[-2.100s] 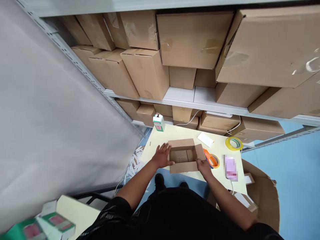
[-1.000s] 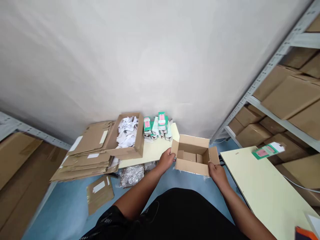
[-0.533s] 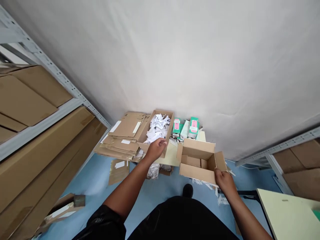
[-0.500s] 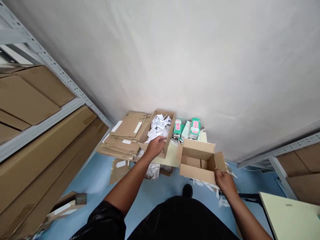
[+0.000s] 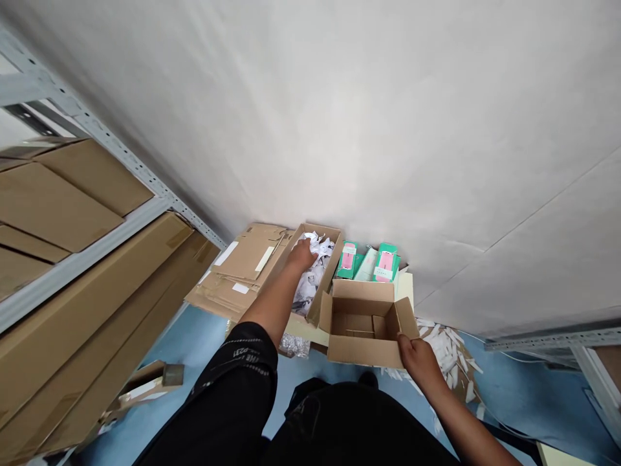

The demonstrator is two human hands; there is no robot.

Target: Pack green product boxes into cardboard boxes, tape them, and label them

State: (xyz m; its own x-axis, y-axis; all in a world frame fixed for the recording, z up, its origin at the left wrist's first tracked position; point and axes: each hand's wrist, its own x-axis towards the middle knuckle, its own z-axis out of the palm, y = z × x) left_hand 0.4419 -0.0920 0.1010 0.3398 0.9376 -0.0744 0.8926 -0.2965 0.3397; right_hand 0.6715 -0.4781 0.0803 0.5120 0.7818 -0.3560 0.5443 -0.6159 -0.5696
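Note:
My left hand [image 5: 301,255] reaches into a long open cardboard box filled with crumpled white paper [image 5: 323,246]. Its fingers are curled into the paper at the far end, with the tips partly hidden. My right hand [image 5: 420,361] grips the right side of a smaller open cardboard box [image 5: 361,351]. That box has its flaps spread and shows only bare cardboard inside. It is tilted toward me at the table's front edge, close beside the long box [image 5: 332,285].
Flattened cartons [image 5: 250,252] are stacked left of the long box. Behind the smaller box stand green-and-pink packages [image 5: 387,262]. Shelving with large cartons [image 5: 97,310] rises at left. White scraps [image 5: 449,353] lie at right, above the blue floor [image 5: 524,382].
My left hand has moved from the long box's near end forward into the paper. My right hand has brought the smaller box leftward, nearer the long box. The view has shifted slightly.

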